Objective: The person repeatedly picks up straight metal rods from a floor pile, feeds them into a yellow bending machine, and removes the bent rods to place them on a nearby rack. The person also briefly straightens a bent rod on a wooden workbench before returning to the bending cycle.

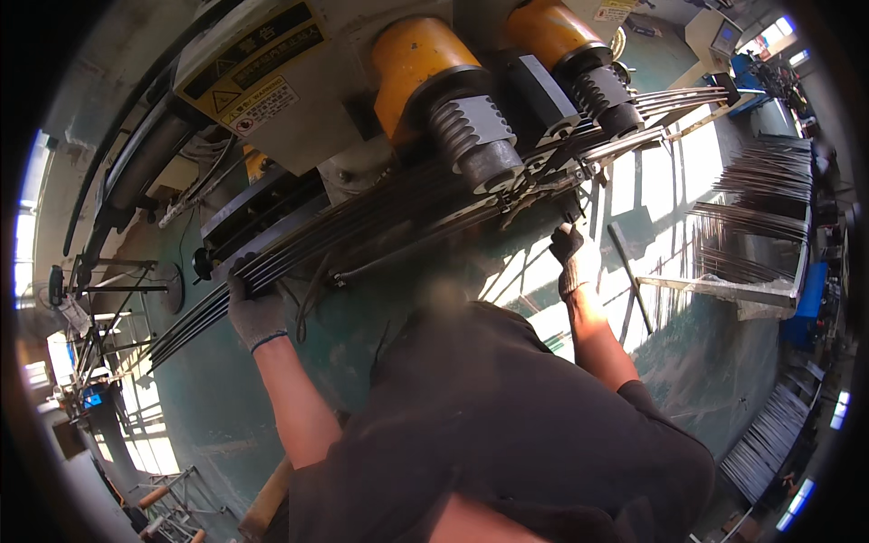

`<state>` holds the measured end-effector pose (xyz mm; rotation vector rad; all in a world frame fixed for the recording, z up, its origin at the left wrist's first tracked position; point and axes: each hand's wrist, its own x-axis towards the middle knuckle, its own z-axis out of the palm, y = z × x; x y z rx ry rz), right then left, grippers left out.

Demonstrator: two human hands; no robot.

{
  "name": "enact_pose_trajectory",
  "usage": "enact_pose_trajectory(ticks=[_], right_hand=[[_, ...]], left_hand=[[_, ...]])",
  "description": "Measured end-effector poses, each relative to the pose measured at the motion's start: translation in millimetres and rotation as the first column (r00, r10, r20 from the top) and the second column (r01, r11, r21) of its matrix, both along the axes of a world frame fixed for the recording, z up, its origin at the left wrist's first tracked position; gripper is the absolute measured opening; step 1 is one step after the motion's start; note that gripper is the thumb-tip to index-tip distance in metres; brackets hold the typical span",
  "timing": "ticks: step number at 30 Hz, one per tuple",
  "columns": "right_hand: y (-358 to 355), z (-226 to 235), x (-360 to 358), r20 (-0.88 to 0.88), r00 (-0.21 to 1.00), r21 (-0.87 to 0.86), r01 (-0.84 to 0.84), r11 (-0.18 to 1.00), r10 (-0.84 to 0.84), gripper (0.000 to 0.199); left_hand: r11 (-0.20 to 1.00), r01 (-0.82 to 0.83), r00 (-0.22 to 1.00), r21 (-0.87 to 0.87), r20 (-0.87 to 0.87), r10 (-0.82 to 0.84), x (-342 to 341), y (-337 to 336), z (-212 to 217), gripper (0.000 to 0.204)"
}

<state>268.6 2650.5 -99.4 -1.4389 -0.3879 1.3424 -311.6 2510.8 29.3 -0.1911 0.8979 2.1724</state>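
My left hand [254,308], in a grey glove, has its fingers wrapped round several thin metal rods [312,244]. These rods run side by side and slant up to the right along the front of a machine [335,81]. My right hand [573,258], in a dark and pale glove, is closed beneath a metal clamp assembly [552,181]. A small dark piece shows at its fingertips, too small to name. Above the rods, two ribbed steel rollers [475,136] stick out from orange housings [421,63]. What the left fingertips touch is partly hidden behind the rods.
A rack [751,290] stacked with many thin rods stands at the right. More rods lie on a lower stand [774,443]. A dark bar [631,276] sticks out near my right forearm. At the left is a metal frame stand [118,290]. The green floor [217,407] has bright sunlit patches.
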Motion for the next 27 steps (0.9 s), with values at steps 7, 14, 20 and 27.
enact_pose_trajectory(ticks=[7,14,20,27], right_hand=[[-18,-4,-38,-0.049,0.990,-0.017,-0.135,0.991,0.134,0.035],[-21,18,-104,0.017,0.912,0.000,-0.410,0.912,0.410,0.036],[-55,-17,-105,-0.070,0.765,-0.026,-0.643,0.766,0.640,0.008],[-107,-137,-101,0.206,0.616,-0.078,-0.765,0.640,0.761,0.011]], left_hand=[[0.999,0.042,0.996,-0.010,0.073,-0.041,63,30,20,0.033],[0.977,0.181,0.974,0.111,0.116,-0.194,75,20,20,0.037],[0.951,0.138,0.988,0.275,0.030,-0.152,-12,-48,6,0.048],[0.987,-0.053,0.999,0.153,0.007,0.053,-205,-153,14,0.051]])
